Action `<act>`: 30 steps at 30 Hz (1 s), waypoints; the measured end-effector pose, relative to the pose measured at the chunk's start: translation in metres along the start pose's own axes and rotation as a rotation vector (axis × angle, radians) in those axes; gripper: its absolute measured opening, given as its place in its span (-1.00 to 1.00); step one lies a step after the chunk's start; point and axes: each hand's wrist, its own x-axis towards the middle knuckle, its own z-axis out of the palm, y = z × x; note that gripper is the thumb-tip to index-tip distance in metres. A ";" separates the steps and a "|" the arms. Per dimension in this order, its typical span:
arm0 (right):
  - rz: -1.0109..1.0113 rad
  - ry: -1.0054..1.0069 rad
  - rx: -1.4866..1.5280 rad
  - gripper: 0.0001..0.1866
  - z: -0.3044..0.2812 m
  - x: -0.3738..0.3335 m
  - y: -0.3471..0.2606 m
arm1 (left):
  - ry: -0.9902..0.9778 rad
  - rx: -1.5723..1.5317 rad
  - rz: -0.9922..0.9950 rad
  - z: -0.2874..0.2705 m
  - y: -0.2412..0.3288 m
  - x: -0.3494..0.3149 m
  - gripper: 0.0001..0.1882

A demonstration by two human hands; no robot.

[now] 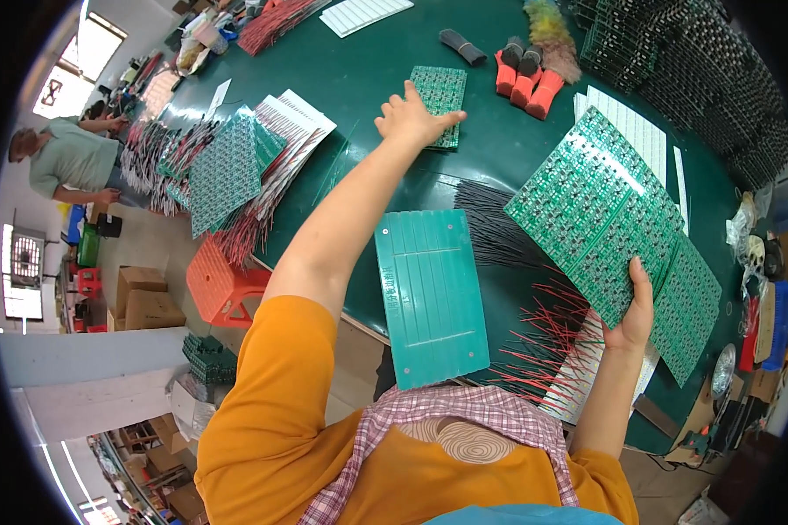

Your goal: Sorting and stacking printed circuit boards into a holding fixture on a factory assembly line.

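My left hand (414,121) reaches across the table with fingers spread over a small green circuit board panel (445,80). Thumb and fingertips lie on or just above its surface; exact contact is unclear. My right hand (632,313) grips a large green circuit board panel (597,203) by its near edge, thumb on top, and holds it tilted. Another circuit board panel (690,293) shows beside and below that one. In front of my body lies a flat teal board (433,297) with grooves and a screw near each corner.
Bundles of black wires (499,219) and red wires (543,337) lie on the green table (359,70). Stacked boards and wires (228,175) crowd the left; tall board stacks (692,70) stand far right. A red stool (223,280) and another person (74,157) are at left.
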 end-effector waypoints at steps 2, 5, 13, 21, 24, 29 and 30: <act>0.011 -0.011 0.003 -0.55 0.003 0.000 0.001 | 0.005 0.078 0.011 0.007 0.004 -0.004 0.25; 0.004 -0.026 0.009 -0.56 0.010 -0.004 0.002 | -0.007 0.139 0.013 0.009 0.006 0.001 0.27; 0.009 -0.047 -0.002 -0.55 0.007 -0.003 0.000 | -0.218 -0.593 0.075 -0.005 -0.050 0.061 0.21; -0.012 -0.028 -0.013 -0.56 0.005 -0.002 0.000 | -0.143 0.029 -0.028 0.005 0.013 0.007 0.18; -0.012 -0.013 -0.036 -0.57 0.005 -0.004 -0.002 | 0.071 0.135 0.056 0.005 0.005 -0.002 0.10; 0.033 -0.126 -0.099 -0.58 0.014 -0.014 -0.009 | -0.246 -0.800 0.374 -0.047 0.003 -0.060 -0.28; 0.015 -0.123 -0.117 -0.57 0.019 -0.018 -0.009 | -0.682 -1.249 0.230 -0.064 0.004 -0.090 -0.36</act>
